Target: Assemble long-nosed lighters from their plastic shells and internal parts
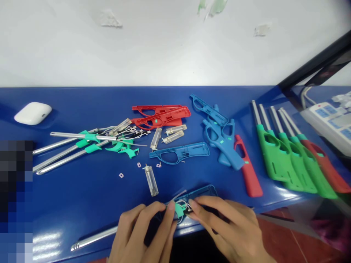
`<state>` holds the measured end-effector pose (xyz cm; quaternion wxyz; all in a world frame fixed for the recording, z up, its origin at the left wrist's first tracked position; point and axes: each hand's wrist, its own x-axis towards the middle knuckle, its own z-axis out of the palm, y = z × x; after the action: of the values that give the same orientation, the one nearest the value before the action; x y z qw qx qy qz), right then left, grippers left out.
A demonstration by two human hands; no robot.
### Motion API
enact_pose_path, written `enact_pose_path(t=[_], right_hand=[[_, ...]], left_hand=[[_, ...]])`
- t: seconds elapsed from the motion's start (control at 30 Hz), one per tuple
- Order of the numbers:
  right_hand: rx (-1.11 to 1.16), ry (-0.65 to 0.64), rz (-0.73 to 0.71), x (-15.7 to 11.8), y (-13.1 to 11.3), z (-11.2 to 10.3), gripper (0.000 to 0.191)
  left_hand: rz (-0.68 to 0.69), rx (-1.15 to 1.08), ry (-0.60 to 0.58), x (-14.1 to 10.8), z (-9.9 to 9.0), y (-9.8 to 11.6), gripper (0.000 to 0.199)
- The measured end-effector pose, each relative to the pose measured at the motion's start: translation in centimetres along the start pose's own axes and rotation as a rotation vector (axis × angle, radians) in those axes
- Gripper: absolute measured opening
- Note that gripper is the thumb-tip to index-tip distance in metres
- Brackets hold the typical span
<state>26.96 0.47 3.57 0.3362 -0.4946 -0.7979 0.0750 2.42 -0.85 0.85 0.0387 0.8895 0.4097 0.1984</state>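
At the table's front edge lies a blue half shell (pixel 210 190) with a green trigger piece (pixel 179 210), white wires and a metal tube (pixel 94 238) reaching out to the left. My left hand (pixel 145 230) is closed round the shell's left part, fingertips beside the green trigger. From the right, my right hand (pixel 229 224) pinches at the wires and a small black part by the trigger. Just beyond my hands rests a clear fuel tank (pixel 151 180). Another blue half shell (pixel 192 150) lies open side up behind it.
Metal tubes with green triggers (pixel 90 137) lie left, red half shells (pixel 164 116) at centre back, blue shells (pixel 219 138) and a red shell (pixel 250 170) to the right. Several green lighters (pixel 274 160) line the right side, near a power strip (pixel 329 120). A white case (pixel 33 113) sits far left.
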Motion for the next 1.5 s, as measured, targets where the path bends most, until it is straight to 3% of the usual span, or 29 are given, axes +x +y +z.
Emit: enact_pose_path(t=[0.43,0.7,1.13,1.27,1.37,1.5], right_hand=[[-0.01,-0.169,0.048,-0.9,-0.1,-1.0,0.031],[0.062,-0.255,0.105,-1.5,-0.5,-0.7,0.039],[-0.072,-0.221,0.093,0.3,-0.5,-1.5,0.032],[-0.135,-0.295,0.091,2.0,-0.4,-0.8,0.034],[-0.056,-0.349,0.081,2.8,-0.1,-0.2,0.033],[0.078,-0.316,0.078,2.8,0.1,-0.2,0.042]], left_hand=[[-0.132,-0.074,0.104,0.3,0.4,0.7,0.041],[-0.114,-0.121,0.093,0.5,-0.1,0.2,0.049],[-0.09,-0.103,0.148,1.0,-0.5,0.1,0.036],[-0.15,-0.123,0.196,1.2,-0.7,0.3,0.032],[-0.133,-0.083,0.161,1.0,-0.7,-0.1,0.031],[-0.132,-0.074,0.123,0.9,-0.7,-0.6,0.034]])
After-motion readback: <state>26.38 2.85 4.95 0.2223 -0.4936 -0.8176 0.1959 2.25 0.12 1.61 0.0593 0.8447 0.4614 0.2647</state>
